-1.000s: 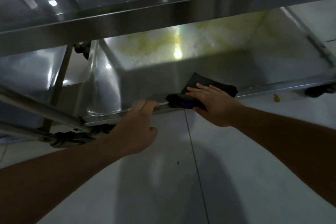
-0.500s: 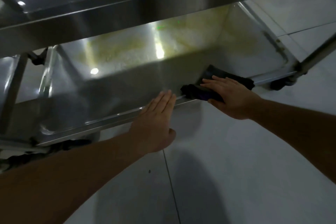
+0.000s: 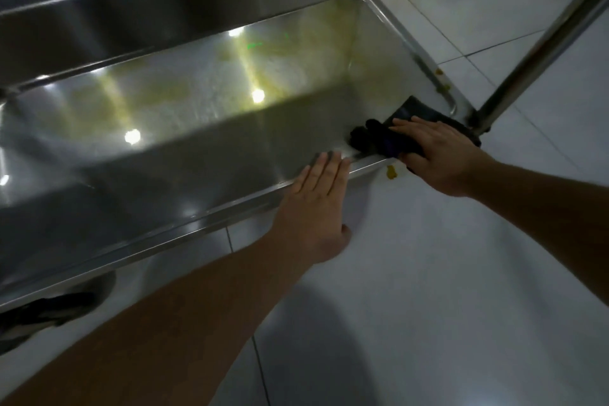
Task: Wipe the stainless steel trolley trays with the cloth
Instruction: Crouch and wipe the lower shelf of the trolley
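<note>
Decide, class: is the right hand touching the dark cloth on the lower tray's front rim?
Touching. The head view shows the right hand lying flat on the dark cloth, fingers spread over it, pressing it onto the tray rim.

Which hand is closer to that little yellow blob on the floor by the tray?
Right. The right hand presses the dark cloth on the tray rim, just beside and above the yellow blob. The left hand rests flat on the rim, farther to the blob's left.
</note>
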The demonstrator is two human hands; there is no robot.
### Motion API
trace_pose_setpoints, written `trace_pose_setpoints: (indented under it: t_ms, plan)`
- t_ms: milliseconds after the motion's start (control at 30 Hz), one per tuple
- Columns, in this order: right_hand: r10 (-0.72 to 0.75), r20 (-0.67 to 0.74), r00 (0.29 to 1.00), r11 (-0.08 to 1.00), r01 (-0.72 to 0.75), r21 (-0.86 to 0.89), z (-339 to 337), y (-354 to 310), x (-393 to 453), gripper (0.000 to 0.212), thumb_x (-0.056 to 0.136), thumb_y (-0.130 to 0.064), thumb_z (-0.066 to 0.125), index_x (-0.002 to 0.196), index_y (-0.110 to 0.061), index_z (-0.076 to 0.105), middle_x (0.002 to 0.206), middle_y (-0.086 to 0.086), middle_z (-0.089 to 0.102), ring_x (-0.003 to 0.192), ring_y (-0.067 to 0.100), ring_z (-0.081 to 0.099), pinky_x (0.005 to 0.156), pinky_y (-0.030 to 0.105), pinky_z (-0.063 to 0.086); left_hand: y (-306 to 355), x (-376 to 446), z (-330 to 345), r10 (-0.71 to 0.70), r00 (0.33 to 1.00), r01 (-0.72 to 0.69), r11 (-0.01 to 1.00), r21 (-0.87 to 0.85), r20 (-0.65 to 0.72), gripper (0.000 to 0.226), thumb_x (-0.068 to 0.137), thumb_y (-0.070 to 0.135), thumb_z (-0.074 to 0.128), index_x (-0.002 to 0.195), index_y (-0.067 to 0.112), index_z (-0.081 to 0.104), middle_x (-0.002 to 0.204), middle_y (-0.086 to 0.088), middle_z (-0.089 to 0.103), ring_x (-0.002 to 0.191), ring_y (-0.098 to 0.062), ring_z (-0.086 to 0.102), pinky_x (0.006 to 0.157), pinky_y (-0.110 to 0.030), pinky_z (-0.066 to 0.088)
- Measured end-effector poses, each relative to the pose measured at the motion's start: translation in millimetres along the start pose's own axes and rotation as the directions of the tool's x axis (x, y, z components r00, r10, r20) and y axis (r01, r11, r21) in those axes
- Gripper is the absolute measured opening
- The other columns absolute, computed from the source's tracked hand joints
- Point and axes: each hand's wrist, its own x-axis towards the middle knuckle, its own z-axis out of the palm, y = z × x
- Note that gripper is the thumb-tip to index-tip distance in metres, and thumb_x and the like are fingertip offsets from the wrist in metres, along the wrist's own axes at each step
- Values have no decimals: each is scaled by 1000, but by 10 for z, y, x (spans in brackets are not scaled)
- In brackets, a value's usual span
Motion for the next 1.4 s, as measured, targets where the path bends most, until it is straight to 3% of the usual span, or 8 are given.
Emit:
trace_pose_setpoints:
  t_ms: [367,567,833,933,1000,1133,1267,1400]
  plan:
    - [290,-32,956,957,-290,21,-22,12,260,69,103,-54,22,165,-25,14,173,1,13,159,28,10,127,48,6,-51,-154,54,18,999,-20,999,-37,-49,113,77,53,57,170,16,4,178,0,5,163,-17,3,131,-43,9]
    - [499,-118,858,866,-493,77,-128,-48,979,69,107,-48,19,166,-16,2,174,8,-7,159,33,-11,128,49,-4,-68,-101,40,30,999,-31,999,-31,-29,112,79,58,51,169,20,-3,178,3,-3,162,-12,-8,130,-34,-4]
    - [68,-8,998,993,-67,93,-181,-484,1085,67,106,-47,40,166,-26,17,174,0,10,160,25,4,126,41,3,-49,-105,-12,22,1000,-23,999,-28,-5,115,78,57,57,170,19,-1,178,2,-2,162,-12,-8,130,-33,-5]
    - [-250,99,963,968,246,49,-28,-686,674,67,105,-53,37,165,-33,16,172,-11,10,159,15,2,124,35,0,-35,-119,-23,15,1000,-15,1000,1,9,116,78,56,61,169,15,1,177,-2,2,163,-16,-4,130,-35,-2]
    - [-300,123,946,954,301,15,-78,-528,606,66,104,-57,35,164,-38,16,170,-16,12,158,11,4,124,34,0,-33,-135,-16,16,1000,-16,1000,-3,10,116,78,56,59,169,16,0,177,-1,1,163,-16,-4,130,-36,-1]
    - [62,-52,997,998,-64,-25,-302,36,949,65,104,-55,34,163,-32,19,172,-1,17,159,22,8,128,46,3,-26,-130,-16,6,1000,-7,1000,-18,-13,116,74,55,60,170,17,6,177,2,5,163,-14,-1,131,-36,1]
    - [368,-136,920,929,-359,87,-319,1,1326,67,105,-51,24,165,-24,13,174,1,3,160,28,-5,128,49,-4,-31,-119,-27,17,1000,-17,1000,-26,-2,115,77,57,58,170,18,3,177,1,3,163,-14,-5,130,-35,-1]
    - [222,-37,974,968,-215,131,-265,-722,1578,66,107,-47,28,166,-21,14,174,2,6,160,26,0,128,47,2,-33,-121,-43,31,999,-31,999,-17,15,115,81,57,59,169,18,-3,178,0,-4,162,-15,-11,131,-37,-1]
